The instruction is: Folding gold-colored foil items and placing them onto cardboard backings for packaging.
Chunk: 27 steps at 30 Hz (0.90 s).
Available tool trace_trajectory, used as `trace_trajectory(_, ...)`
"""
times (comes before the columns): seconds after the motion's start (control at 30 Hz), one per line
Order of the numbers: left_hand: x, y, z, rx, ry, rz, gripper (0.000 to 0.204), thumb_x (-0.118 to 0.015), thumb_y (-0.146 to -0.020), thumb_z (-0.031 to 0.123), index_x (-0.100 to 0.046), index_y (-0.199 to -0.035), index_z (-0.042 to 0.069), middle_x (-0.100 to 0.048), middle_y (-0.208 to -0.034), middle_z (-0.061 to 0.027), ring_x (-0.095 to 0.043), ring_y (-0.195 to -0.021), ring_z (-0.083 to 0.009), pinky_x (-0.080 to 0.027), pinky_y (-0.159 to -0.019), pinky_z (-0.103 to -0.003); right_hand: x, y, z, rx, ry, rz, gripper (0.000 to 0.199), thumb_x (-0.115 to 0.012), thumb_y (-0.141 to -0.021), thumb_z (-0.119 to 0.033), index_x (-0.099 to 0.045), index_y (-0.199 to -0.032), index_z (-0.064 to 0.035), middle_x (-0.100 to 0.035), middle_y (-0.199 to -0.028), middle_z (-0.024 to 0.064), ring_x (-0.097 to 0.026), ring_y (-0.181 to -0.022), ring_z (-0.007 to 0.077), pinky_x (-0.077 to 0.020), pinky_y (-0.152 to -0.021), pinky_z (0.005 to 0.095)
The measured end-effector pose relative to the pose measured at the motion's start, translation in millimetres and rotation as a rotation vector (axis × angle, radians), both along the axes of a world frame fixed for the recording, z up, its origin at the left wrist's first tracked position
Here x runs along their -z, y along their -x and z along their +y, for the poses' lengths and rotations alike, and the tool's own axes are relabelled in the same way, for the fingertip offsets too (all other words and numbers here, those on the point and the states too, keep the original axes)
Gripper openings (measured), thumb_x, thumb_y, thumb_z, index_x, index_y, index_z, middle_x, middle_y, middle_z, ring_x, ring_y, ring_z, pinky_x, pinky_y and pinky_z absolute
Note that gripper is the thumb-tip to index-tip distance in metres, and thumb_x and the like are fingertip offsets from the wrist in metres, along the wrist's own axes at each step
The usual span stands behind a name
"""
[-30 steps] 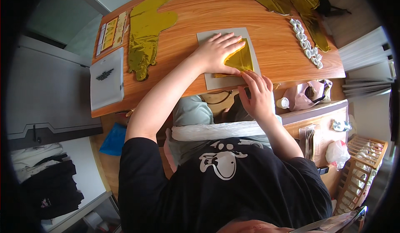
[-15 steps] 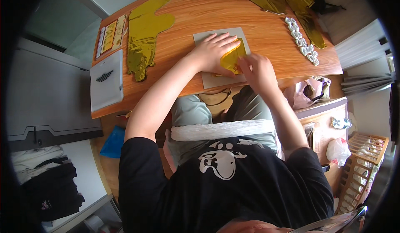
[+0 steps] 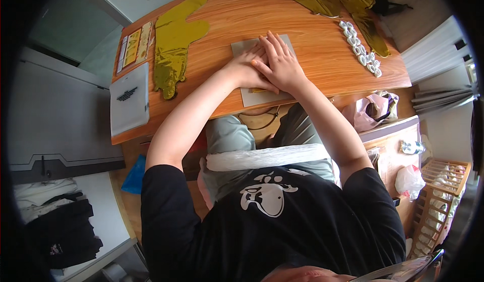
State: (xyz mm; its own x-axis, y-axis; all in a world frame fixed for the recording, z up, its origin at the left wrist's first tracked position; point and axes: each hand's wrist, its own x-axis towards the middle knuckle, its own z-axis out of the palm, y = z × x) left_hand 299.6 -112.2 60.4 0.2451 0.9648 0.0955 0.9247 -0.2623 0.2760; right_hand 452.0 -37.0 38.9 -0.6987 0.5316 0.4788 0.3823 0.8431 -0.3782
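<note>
My left hand [image 3: 248, 69] lies flat on the folded gold foil, fingers stretched out. Across its fingers rests my right hand [image 3: 283, 66], also flat and open, pressing down from above. Of the folded gold foil [image 3: 258, 90] only a thin strip shows below the hands; the rest is hidden. Under it lies a grey board [image 3: 256, 99] near the front edge of the table.
On the wooden table [image 3: 222, 40], a flat gold foil balloon [image 3: 174, 37] lies to the left, near a clear plastic sheet [image 3: 130, 110] and a printed card [image 3: 132, 49]. White ribbon bundles [image 3: 359, 50] and more gold foil [image 3: 330, 2] lie to the right.
My right hand has moved from the right edge of the gold foil onto my left hand, its fingers going from bent to stretched flat. The foil is now nearly covered.
</note>
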Motion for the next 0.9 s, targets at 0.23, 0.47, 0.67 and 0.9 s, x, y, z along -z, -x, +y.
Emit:
trace_trajectory(0.23,-28.2,-12.8,-13.1,-0.052,0.16,0.234,0.116,-0.072,-0.077,0.071,-0.021,-0.161,0.008,-0.011,-0.169,-0.0171,-0.011,-0.157,-0.0335,-0.01,-0.128,-0.047,-3.0,-5.0,-2.4,0.028,0.017,-0.139,0.094,-0.041,-0.093,-0.077,-0.037,-0.155,-0.007,-0.037,-0.16,0.0202,-0.03,-0.15,0.039,-0.0228,-0.123,0.0508)
trace_trajectory(0.47,-11.3,21.4,-27.6,0.051,0.124,0.007,0.108,-0.064,-0.086,0.07,-0.017,-0.163,0.01,-0.012,-0.169,-0.0205,-0.012,-0.157,-0.0335,-0.015,-0.128,-0.044,-4.0,-2.1,-2.7,0.029,-0.009,-0.212,0.096,-0.041,-0.092,-0.079,-0.036,-0.157,-0.0079,-0.038,-0.16,0.017,-0.028,-0.151,0.0372,-0.0201,-0.125,0.0477)
trace_trajectory(0.67,-12.5,28.0,-26.0,0.113,0.146,0.153,0.109,-0.059,-0.086,0.075,-0.017,-0.163,0.011,-0.012,-0.168,-0.0206,-0.01,-0.157,-0.0326,-0.011,-0.128,-0.048,-2.7,-2.7,-4.0,0.038,-0.108,-0.218,0.09,-0.049,-0.093,-0.072,-0.037,-0.155,-0.0081,-0.041,-0.158,0.0176,-0.032,-0.149,0.0403,-0.0211,-0.123,0.0536)
trace_trajectory(0.9,-13.0,27.5,-25.5,0.053,0.218,0.222,0.112,-0.06,-0.081,0.08,-0.019,-0.163,0.016,-0.019,-0.168,-0.0176,-0.011,-0.157,-0.036,-0.009,-0.128,-0.049,-5.0,-7.7,2.0,-0.048,-0.049,-0.234,0.092,-0.048,-0.094,-0.073,-0.032,-0.158,-0.0093,-0.036,-0.161,0.0179,-0.031,-0.149,0.041,-0.0185,-0.123,0.0549)
